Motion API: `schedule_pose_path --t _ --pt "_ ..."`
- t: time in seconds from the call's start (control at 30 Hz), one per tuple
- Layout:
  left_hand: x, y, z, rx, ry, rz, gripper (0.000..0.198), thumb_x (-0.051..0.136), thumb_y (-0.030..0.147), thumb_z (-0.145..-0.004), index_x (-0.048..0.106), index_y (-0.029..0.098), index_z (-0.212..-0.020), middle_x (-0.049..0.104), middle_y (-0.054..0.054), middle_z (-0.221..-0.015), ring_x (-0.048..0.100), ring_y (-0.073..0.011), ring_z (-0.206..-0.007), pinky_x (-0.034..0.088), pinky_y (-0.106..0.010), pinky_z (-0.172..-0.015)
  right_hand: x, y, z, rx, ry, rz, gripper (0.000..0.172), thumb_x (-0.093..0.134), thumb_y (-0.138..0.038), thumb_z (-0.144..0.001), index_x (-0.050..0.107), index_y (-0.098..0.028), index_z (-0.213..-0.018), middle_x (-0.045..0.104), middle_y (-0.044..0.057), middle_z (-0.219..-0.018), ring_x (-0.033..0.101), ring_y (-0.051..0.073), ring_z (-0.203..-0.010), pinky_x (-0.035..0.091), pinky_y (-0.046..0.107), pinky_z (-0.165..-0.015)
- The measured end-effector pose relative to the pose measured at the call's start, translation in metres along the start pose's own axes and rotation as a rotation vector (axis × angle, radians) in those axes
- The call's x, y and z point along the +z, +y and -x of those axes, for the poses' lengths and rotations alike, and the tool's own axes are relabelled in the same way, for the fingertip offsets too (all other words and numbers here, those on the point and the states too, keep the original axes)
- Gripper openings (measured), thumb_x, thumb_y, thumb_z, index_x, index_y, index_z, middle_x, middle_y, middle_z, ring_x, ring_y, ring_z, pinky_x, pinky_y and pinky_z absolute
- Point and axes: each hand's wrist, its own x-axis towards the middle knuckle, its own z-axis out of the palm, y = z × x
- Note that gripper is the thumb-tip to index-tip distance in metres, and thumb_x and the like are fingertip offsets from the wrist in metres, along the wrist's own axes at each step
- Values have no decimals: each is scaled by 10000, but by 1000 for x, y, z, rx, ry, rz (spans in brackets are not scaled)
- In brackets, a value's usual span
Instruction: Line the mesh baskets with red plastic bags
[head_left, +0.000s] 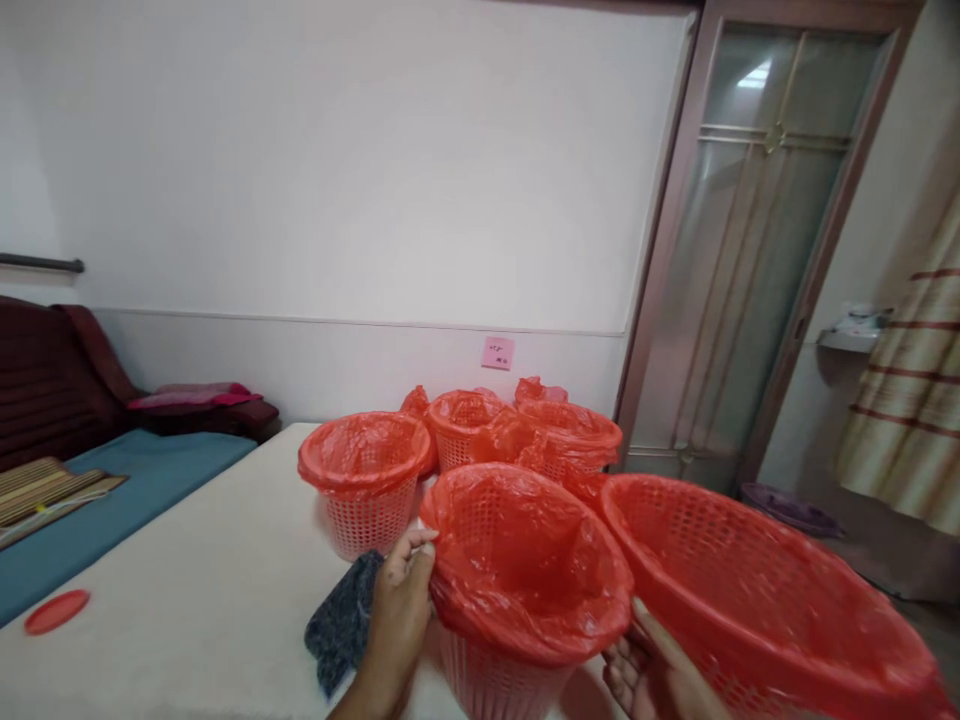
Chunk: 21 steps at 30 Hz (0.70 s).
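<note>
Holding a white mesh basket (pixel 487 685) with a red plastic bag (pixel 525 570) folded over its rim, the left hand (pixel 397 630) sits at the side of the basket in the head view. Its fingers (pixel 409 552) curl in close on the edge of the bag. The right hand (pixel 649 680) is low down and just beside that basket. Its fingers (pixel 660 640) spread wide against a second lined basket (pixel 757 590), which tips far over. It is hard to tell if those fingers grip it. Both baskets are at the near edge of a white table (pixel 172 620). Past them, 3 more baskets with red bags (pixel 365 520) stand upright and close together. A dark gray cloth (pixel 341 620) lies by the left hand, and a round red lid (pixel 56 612) lies near the far left edge of the table. A pink note (pixel 497 352) is stuck on the wall. To the left is a blue bed pad (pixel 127 500) with a woven mat (pixel 41 500) on it. To the right are a glass door (pixel 750 250) and a striped curtain (pixel 907 380).
</note>
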Motion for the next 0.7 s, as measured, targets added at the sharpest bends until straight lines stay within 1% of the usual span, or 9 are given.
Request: schedule_pose_path --t 0.1,0.17,0.27,0.4,0.5,0.6,0.7 --pt "10 6 1 16 -24 28 296 651 427 -759 622 184 -926 657 -14 -787 571 -122 -614 423 -223 -571 -6 -1 -5 -22 10 55 478 958 -244 -309 690 -178 -700 707 12 -615 628 138 -543 562 241 -517" --pt "14 8 0 8 -60 40 300 649 406 -766 597 179 -954 678 -47 -870 608 -140 -712 443 -231 -634 -6 -2 -6 -23 15 106 469 950 -193 -287 693 -161 -678 703 9 -616 625 132 -551 566 234 -534" --pt "16 10 1 -43 -126 91 368 665 385 -753 549 164 -1024 678 -113 -1020 640 -182 -883 470 -266 -754 -3 -3 -6 -22 -20 169 434 933 -172 -313 704 -140 -680 702 7 -635 626 126 -569 572 233 -557" --pt "16 16 7 -114 -183 172 517 725 379 -702 504 159 -1114 631 -184 -1192 645 -236 -1008 493 -327 -839 -2 1 -12 -42 -30 164 415 936 -221 -302 680 -150 -621 679 -15 -585 601 106 -528 550 222 -513" --pt "16 20 10 -119 -209 211 581 762 379 -674 498 167 -1147 588 -205 -1292 654 -250 -1029 514 -333 -829 -2 5 -16 -30 -13 160 390 924 -220 -311 659 -159 -590 647 -39 -531 568 80 -486 518 194 -480" --pt "13 19 9 -127 -220 207 561 747 384 -703 498 191 -1166 552 -199 -1352 687 -229 -938 539 -319 -732 -2 4 -16 -6 -18 191 339 897 -202 -359 644 -165 -582 627 -48 -499 554 72 -461 498 182 -461" --pt "10 17 7 -127 -214 163 531 710 383 -751 479 207 -1196 543 -180 -1367 694 -203 -886 530 -275 -639 -5 2 -16 -27 -65 220 287 872 -204 -447 641 -169 -613 645 -47 -538 576 74 -486 518 185 -511"
